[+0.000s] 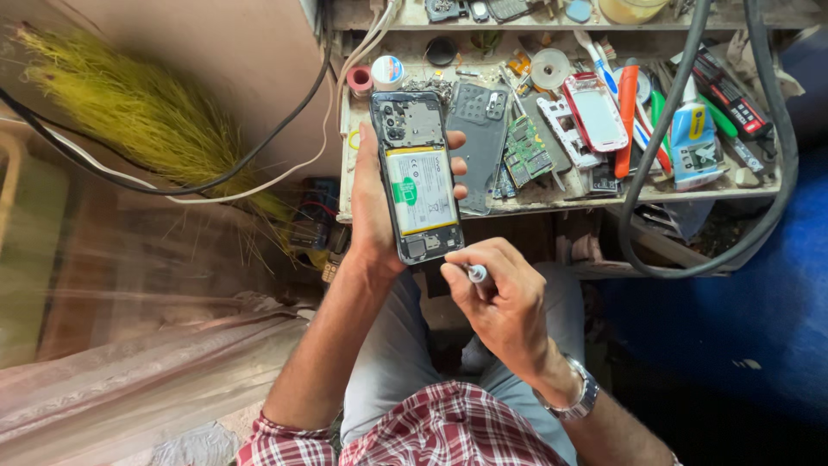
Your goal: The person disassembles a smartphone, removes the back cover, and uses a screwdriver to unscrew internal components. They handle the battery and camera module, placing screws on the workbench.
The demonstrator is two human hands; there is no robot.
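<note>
My left hand [373, 207] grips an opened smartphone [417, 177] upright, back cover off, so its white battery and dark circuit shields show. My fingers wrap its right edge. Just below the phone's bottom edge, my right hand [500, 298] pinches a small silver-tipped tool [476, 273], its tip pointing up toward the phone's lower end. A metal watch sits on my right wrist.
A cluttered workbench [552, 203] lies behind the phone with a grey back cover [479, 142], a green circuit board [526, 154], a red-framed phone [595, 112], screwdrivers, tape rolls. Thick black cables [655, 173] loop at right. A yellow broom [147, 116] lies at left.
</note>
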